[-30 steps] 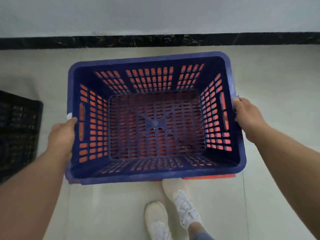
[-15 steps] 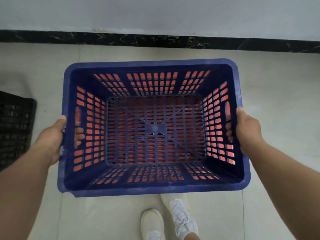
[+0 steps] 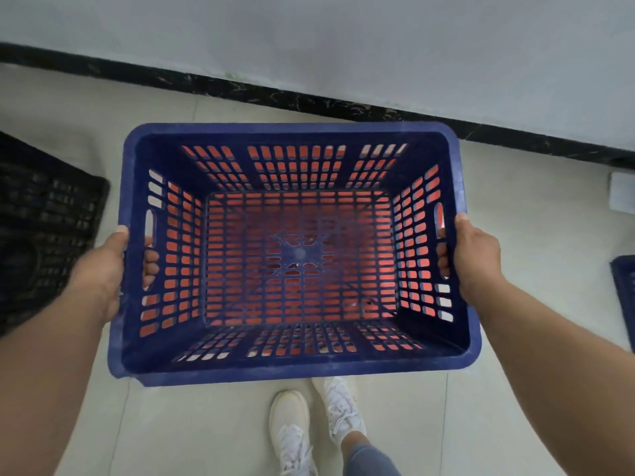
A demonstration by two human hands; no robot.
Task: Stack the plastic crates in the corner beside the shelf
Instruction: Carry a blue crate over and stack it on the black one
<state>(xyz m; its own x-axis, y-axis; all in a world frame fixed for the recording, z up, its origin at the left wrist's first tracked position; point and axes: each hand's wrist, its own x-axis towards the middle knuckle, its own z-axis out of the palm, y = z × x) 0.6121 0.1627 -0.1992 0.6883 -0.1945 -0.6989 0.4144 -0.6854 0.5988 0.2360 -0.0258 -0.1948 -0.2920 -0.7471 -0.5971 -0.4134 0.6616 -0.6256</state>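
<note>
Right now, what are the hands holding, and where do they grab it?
The blue crate: left hand and right hand grip its side handle slots, fingers poking through.

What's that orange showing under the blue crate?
Through the slots of the blue crate, held by the left hand and right hand, an orange surface shows beneath, probably another crate. Its rim and shape are covered, so that cannot be confirmed.

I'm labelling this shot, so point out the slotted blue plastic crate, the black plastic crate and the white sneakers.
slotted blue plastic crate (image 3: 295, 367), head view, near rim.
black plastic crate (image 3: 48, 214), head view, slotted top.
white sneakers (image 3: 290, 427), head view, left shoe's toe.
</note>
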